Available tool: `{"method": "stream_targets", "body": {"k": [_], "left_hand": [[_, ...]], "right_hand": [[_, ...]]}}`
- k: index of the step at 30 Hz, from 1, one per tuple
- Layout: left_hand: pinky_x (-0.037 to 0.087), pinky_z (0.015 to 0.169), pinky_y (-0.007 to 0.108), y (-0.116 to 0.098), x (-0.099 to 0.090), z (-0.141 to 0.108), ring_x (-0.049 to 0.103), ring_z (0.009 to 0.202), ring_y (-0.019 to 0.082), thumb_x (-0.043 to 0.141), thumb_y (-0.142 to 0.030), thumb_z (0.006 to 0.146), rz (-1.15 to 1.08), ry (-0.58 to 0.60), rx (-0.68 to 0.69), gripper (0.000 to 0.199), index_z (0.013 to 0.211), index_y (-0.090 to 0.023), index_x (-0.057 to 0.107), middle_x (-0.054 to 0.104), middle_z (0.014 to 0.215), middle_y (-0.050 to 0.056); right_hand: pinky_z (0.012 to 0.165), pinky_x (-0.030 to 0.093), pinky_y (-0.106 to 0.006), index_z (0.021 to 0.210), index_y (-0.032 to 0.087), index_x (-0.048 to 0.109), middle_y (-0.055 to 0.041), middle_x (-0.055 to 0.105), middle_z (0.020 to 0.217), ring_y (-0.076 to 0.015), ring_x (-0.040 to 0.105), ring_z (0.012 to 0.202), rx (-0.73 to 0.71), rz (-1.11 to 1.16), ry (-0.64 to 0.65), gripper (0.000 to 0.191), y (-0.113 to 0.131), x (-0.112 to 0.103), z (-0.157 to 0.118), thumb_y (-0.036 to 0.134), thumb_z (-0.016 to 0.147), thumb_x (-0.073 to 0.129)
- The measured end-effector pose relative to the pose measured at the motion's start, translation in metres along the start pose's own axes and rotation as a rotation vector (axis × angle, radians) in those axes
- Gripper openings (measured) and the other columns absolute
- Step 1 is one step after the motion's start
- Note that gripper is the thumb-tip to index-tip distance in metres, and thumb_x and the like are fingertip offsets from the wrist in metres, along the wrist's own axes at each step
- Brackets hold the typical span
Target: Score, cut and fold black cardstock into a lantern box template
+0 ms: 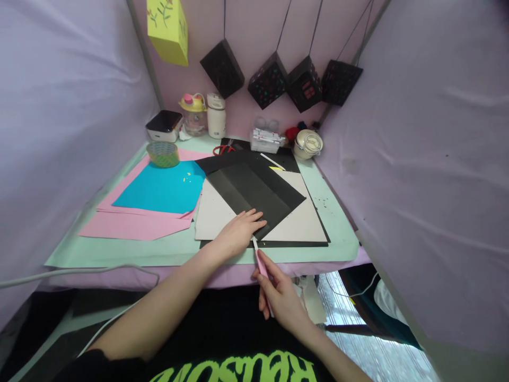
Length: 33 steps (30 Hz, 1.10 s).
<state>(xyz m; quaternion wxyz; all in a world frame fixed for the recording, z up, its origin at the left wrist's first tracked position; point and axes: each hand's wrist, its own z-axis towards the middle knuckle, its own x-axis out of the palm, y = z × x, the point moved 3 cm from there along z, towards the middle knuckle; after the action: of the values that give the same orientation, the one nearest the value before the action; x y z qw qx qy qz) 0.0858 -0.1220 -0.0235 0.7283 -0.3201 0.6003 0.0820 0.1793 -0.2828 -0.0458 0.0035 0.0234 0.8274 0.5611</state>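
Black paper (258,185): lay creased and aslant on the white board (298,225), on the tabletop (342,249). Pressed down near its closest corner with the left hand (236,233), open and flat, gripping nothing. Held the pink knife (262,265) in the closed fingers of the right hand (280,297), blade just beside the left; could not tell whether touching the paper. Seemed likely to nick the left hand if pushed too hard, or to tear the corner if pressed too lightly. Farther out, saw blue paper (163,188) and scissors (219,150).
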Motion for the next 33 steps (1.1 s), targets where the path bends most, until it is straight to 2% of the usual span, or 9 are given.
{"method": "stream_targets", "body": {"k": [6,10,13,24,33], "left_hand": [[0.026,0.114,0.045,-0.005,-0.004,0.002,0.03,0.142,0.024,0.033,-0.012,0.093,-0.043,0.013,-0.035,0.047,0.135,-0.018,0.052,0.039,0.151,0.008],[0.024,0.116,0.044,-0.01,-0.009,0.003,0.029,0.142,0.024,0.035,-0.026,0.098,-0.089,0.023,-0.09,0.042,0.134,-0.016,0.054,0.041,0.15,0.009],[0.022,0.116,0.046,-0.011,-0.009,0.002,0.028,0.143,0.025,0.04,-0.036,0.097,-0.114,0.005,-0.099,0.043,0.132,-0.017,0.055,0.041,0.15,0.009],[0.021,0.117,0.048,-0.013,-0.005,0.001,0.027,0.143,0.026,0.048,-0.029,0.091,-0.125,-0.007,-0.118,0.043,0.133,-0.018,0.055,0.039,0.151,0.007],[0.021,0.117,0.049,-0.012,-0.004,0.0,0.027,0.143,0.026,0.046,-0.031,0.092,-0.108,-0.01,-0.088,0.044,0.134,-0.018,0.053,0.038,0.151,0.008]], "right_hand": [[0.033,0.036,-0.016,0.151,0.023,0.029,0.0077,0.052,0.049,-0.0082,0.044,0.033,-0.011,0.033,-0.08,0.067,0.0,0.003,0.002,0.046,0.091,0.05],[0.032,0.033,-0.016,0.152,0.022,0.025,0.0089,0.049,0.042,-0.009,0.042,0.032,-0.001,0.045,-0.088,0.069,-0.001,0.008,0.0,0.048,0.092,0.049],[0.032,0.031,-0.015,0.153,0.022,0.02,0.0088,0.049,0.042,-0.0085,0.039,0.031,0.008,0.052,-0.083,0.07,0.001,0.014,-0.002,0.048,0.093,0.046],[0.034,0.031,-0.016,0.154,0.033,-0.001,0.0105,0.04,0.06,-0.0043,0.03,0.036,0.048,0.299,-0.075,0.075,0.002,0.035,-0.004,0.039,0.094,0.044],[0.034,0.027,-0.015,0.153,0.034,0.006,0.01,0.035,0.059,-0.0061,0.023,0.041,0.089,0.329,-0.103,0.075,0.005,0.032,-0.006,0.045,0.093,0.049]]}}
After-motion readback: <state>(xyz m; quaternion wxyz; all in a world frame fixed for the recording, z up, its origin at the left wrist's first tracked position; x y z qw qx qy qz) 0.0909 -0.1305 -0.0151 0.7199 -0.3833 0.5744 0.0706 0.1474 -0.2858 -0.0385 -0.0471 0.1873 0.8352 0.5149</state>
